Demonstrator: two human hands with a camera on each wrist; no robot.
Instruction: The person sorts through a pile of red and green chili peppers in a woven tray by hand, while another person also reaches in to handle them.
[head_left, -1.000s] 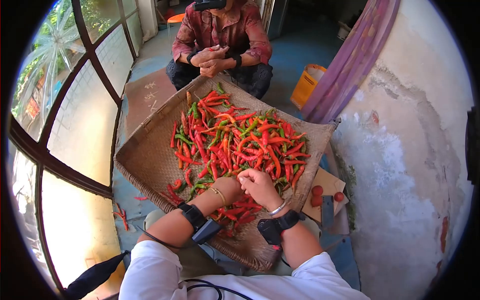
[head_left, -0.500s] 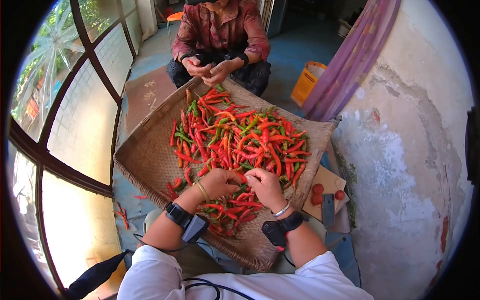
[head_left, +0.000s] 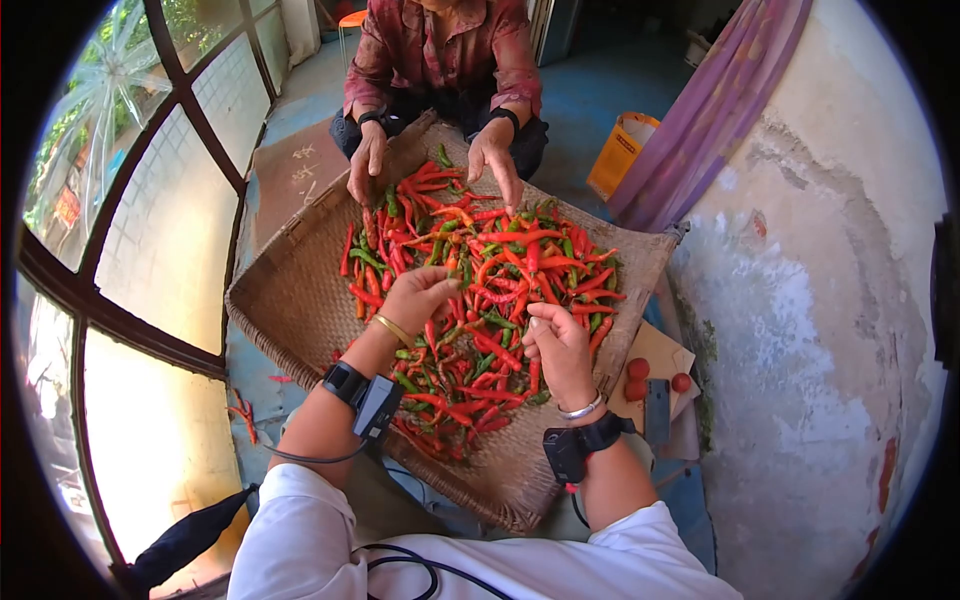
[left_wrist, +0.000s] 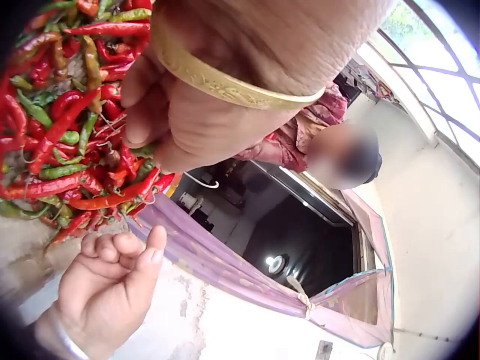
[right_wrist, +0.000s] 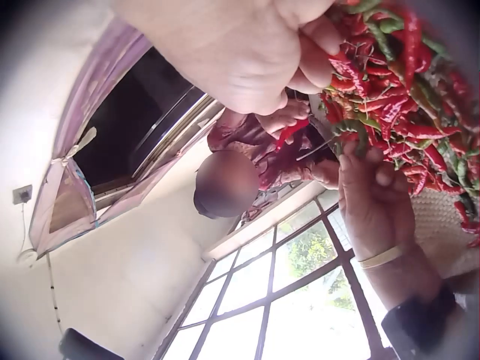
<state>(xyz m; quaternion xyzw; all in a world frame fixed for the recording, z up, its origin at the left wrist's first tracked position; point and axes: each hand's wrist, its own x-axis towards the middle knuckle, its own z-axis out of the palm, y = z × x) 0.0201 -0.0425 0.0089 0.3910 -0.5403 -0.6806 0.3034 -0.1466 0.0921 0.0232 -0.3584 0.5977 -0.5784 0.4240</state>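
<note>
A heap of red and green chili peppers (head_left: 520, 270) lies in a woven basket (head_left: 285, 290). Over the heap's near left part, my left hand (head_left: 418, 295) pinches a green chili pepper (right_wrist: 351, 133) between thumb and fingers. My right hand (head_left: 562, 350) is above the heap's right side, fingers loosely curled. The left wrist view shows that right hand (left_wrist: 105, 289) from the palm side with nothing in it. A gap separates my two hands. Across the basket, another person's hands (head_left: 497, 160) reach over its far edge.
A mat with red round objects (head_left: 681, 382) and a phone (head_left: 657, 410) lies right of the basket. Windows (head_left: 165, 230) line the left, a rough wall (head_left: 800, 300) the right. A yellow bag (head_left: 618, 155) stands by the purple curtain (head_left: 700, 110). Loose peppers (head_left: 243, 418) lie left on the floor.
My hands were together over the heap and have moved apart, the left forward and left, the right to the right. The other person's hands have parted and come over the basket.
</note>
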